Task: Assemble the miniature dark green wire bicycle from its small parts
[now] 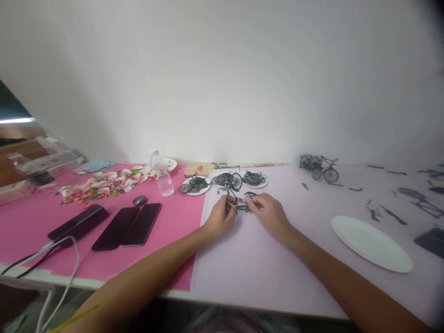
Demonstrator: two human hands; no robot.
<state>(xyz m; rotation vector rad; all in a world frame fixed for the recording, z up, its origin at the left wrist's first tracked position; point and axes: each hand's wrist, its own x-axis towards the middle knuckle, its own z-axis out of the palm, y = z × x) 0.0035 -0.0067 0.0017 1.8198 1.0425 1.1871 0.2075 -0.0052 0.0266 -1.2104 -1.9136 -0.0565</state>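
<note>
Between my hands is a small dark model bicycle [229, 190], a spoked wheel at its top. My left hand [221, 215] has its fingers closed around the near part of it. My right hand [267, 209] pinches at the bicycle's right side; whatever small piece lies between thumb and finger is too small to make out. Just behind them are a left plate [204, 191] of dark wheels and parts, a middle heap of wheels [222, 179], and a right plate [265, 184] of more dark parts.
To the right lie an oval white plate [371, 243], assembled model bicycles [326, 172] and scattered dark parts [393, 215]. On the pink left side are two phones [141, 225], a black power strip [79, 221] with cables, a water bottle [161, 173] and artificial flowers [104, 185].
</note>
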